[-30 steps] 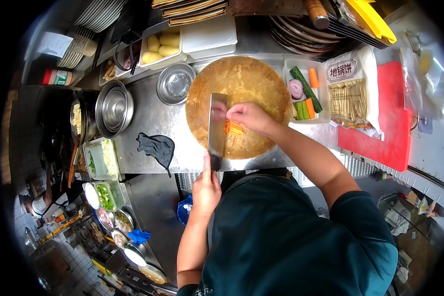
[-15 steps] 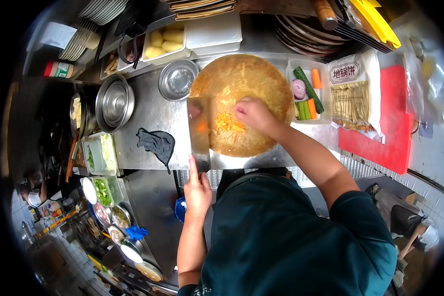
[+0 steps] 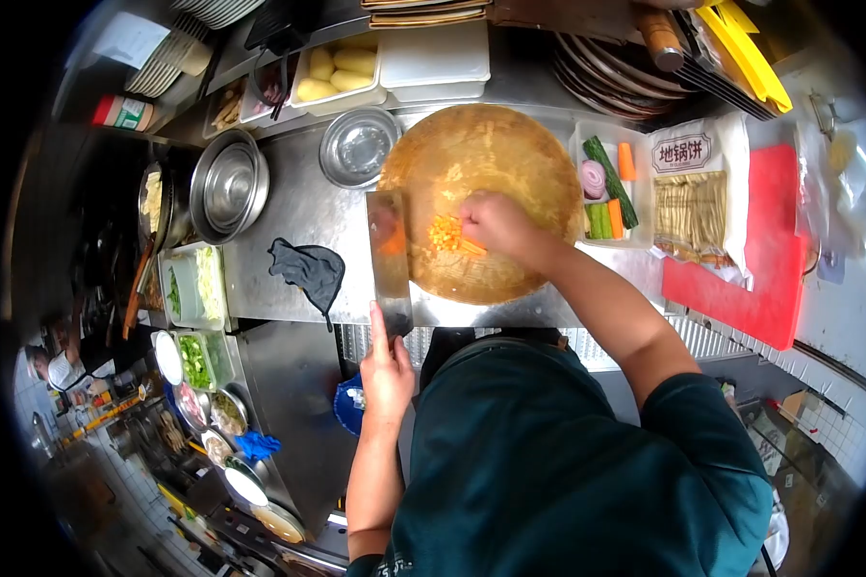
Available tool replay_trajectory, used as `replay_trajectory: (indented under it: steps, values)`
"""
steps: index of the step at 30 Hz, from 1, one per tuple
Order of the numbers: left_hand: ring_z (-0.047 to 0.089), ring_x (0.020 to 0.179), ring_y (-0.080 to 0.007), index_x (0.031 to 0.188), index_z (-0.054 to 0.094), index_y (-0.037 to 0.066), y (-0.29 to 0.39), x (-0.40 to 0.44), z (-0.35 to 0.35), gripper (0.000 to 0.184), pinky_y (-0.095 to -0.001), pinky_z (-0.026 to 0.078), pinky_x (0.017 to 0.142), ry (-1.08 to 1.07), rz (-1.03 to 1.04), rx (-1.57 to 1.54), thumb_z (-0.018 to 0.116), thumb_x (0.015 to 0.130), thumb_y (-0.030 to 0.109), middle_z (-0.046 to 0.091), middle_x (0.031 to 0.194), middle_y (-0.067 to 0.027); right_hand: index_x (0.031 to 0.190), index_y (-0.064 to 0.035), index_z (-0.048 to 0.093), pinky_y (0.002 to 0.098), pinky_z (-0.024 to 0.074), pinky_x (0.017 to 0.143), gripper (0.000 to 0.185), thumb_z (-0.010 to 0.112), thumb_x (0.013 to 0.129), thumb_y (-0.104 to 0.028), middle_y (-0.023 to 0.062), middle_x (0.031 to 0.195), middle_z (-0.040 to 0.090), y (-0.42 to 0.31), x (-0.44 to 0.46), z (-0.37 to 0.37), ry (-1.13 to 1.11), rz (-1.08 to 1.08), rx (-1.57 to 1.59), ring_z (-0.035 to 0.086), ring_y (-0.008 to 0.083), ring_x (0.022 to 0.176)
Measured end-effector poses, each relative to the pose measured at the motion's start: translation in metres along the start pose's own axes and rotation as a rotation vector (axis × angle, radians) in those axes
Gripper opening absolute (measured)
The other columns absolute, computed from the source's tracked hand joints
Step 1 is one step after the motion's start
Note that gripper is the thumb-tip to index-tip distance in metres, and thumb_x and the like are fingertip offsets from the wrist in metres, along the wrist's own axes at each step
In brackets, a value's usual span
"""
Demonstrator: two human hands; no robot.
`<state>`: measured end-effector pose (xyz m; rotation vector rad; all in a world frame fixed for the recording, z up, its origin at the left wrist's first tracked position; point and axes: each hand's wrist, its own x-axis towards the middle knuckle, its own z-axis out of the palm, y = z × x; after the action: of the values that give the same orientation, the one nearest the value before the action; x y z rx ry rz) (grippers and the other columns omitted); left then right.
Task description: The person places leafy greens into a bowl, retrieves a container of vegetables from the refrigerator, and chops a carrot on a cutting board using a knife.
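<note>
My left hand (image 3: 388, 370) grips the handle end of a wide cleaver (image 3: 389, 240), its index finger stretched along the blade. The blade is over the left edge of a round wooden chopping board (image 3: 510, 144), apart from the carrot. Curled into a fist, my right hand (image 3: 494, 223) rests on the board against a small pile of diced carrot (image 3: 444, 232). A few carrot strips (image 3: 472, 247) lie just below the fist. Its fingertips are hidden.
Right of the board are a vegetable tray (image 3: 640, 231), a bag of flat pieces (image 3: 688, 207) and a red board (image 3: 779, 279). Metal bowls (image 3: 359, 144) and a dark cloth (image 3: 308, 274) lie left. A co-worker (image 3: 63, 370) stands far left.
The cleaver has moved left, away from the carrot. My right hand has curled into a fist. Diced carrot now shows in a pile where mostly strips showed. The view has shifted slightly.
</note>
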<state>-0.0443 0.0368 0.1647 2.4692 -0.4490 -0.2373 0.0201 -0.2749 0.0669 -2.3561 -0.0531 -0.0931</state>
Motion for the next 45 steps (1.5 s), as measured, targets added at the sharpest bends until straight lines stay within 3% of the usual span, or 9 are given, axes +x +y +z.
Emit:
replay_trajectory:
  steps: [6,12,15,17,19,23,30,36,45]
  values:
    - [0.067,0.067,-0.0454,0.162,0.025,0.007,-0.006,-0.003,0.001,0.076,-0.0505,0.052,0.062,0.014,-0.018,-0.031,0.06,0.095,0.0,0.065,0.074,-0.0277,0.095,-0.0024,0.074,0.0254,0.0534,0.073,0.011,0.072,0.092,-0.012,0.0055,0.091,0.073,0.015,-0.005,-0.012,0.027,0.332,0.643,0.068,0.0099,0.084]
    - [0.073,0.079,-0.0426,0.164,0.02,0.012,-0.003,-0.005,-0.003,0.079,-0.0416,0.057,0.071,-0.069,-0.109,-0.003,0.056,0.096,-0.004,0.071,0.086,-0.0282,0.102,-0.0035,0.073,0.0224,0.0501,0.068,0.01,0.07,0.093,-0.008,0.0012,0.089,0.071,0.01,0.001,-0.052,-0.006,0.502,0.922,0.061,0.0072,0.073]
    - [0.071,0.073,-0.0438,0.164,0.02,0.011,-0.003,-0.005,-0.002,0.079,-0.043,0.055,0.067,-0.038,-0.06,-0.017,0.056,0.096,-0.004,0.068,0.081,-0.0281,0.106,-0.0045,0.071,0.021,0.0479,0.066,0.014,0.07,0.093,-0.006,0.0002,0.091,0.07,0.01,0.011,-0.079,0.171,0.635,0.817,0.058,0.0065,0.07]
    - [0.07,0.072,-0.0445,0.164,0.02,0.011,0.001,-0.004,-0.007,0.079,-0.0439,0.055,0.067,-0.046,-0.062,-0.011,0.056,0.096,-0.004,0.067,0.079,-0.0283,0.106,-0.0017,0.07,0.0288,0.0525,0.068,0.016,0.069,0.091,-0.007,0.0032,0.092,0.073,0.054,0.024,-0.081,0.52,0.441,0.916,0.065,0.0134,0.074]
    - [0.069,0.073,-0.0454,0.164,0.021,0.011,0.005,-0.005,-0.01,0.078,-0.0455,0.055,0.067,-0.065,-0.083,0.01,0.057,0.096,-0.003,0.067,0.08,-0.0293,0.108,-0.002,0.069,0.0348,0.0546,0.071,0.019,0.069,0.09,-0.008,0.008,0.094,0.075,0.097,0.028,-0.082,0.597,0.332,0.283,0.069,0.0203,0.079]
    - [0.069,0.074,-0.0458,0.164,0.022,0.011,0.002,-0.007,-0.005,0.078,-0.0466,0.055,0.067,-0.062,-0.065,0.01,0.057,0.095,-0.003,0.067,0.082,-0.0303,0.105,-0.0045,0.069,0.0429,0.0564,0.08,0.018,0.07,0.088,-0.01,0.0159,0.098,0.074,0.069,0.017,-0.105,0.476,0.266,-0.361,0.072,0.0306,0.088]
    - [0.07,0.075,-0.0452,0.164,0.022,0.012,-0.002,-0.012,0.001,0.078,-0.0466,0.055,0.068,-0.094,-0.074,0.02,0.058,0.096,-0.002,0.068,0.084,-0.0299,0.095,-0.0065,0.071,0.0445,0.0545,0.081,0.012,0.068,0.088,-0.016,0.0168,0.096,0.071,0.018,-0.022,-0.029,-0.071,-0.036,0.067,0.069,0.0346,0.092]
    - [0.071,0.075,-0.043,0.164,0.021,0.012,0.002,-0.013,-0.001,0.078,-0.0458,0.056,0.068,-0.12,-0.094,0.047,0.058,0.096,-0.001,0.069,0.082,-0.0281,0.106,-0.0085,0.073,0.0413,0.0542,0.088,0.018,0.066,0.089,-0.009,0.0105,0.105,0.069,0.002,-0.029,-0.009,-0.129,-0.042,0.012,0.067,0.0302,0.098]
    - [0.072,0.076,-0.0423,0.164,0.021,0.012,-0.001,-0.017,0.002,0.079,-0.0453,0.057,0.069,-0.111,-0.103,0.032,0.059,0.096,-0.002,0.07,0.084,-0.0275,0.105,-0.0059,0.071,0.0438,0.0541,0.091,0.021,0.065,0.084,-0.007,0.0138,0.107,0.069,0.006,-0.023,-0.006,-0.27,0.106,0.106,0.067,0.0337,0.103]
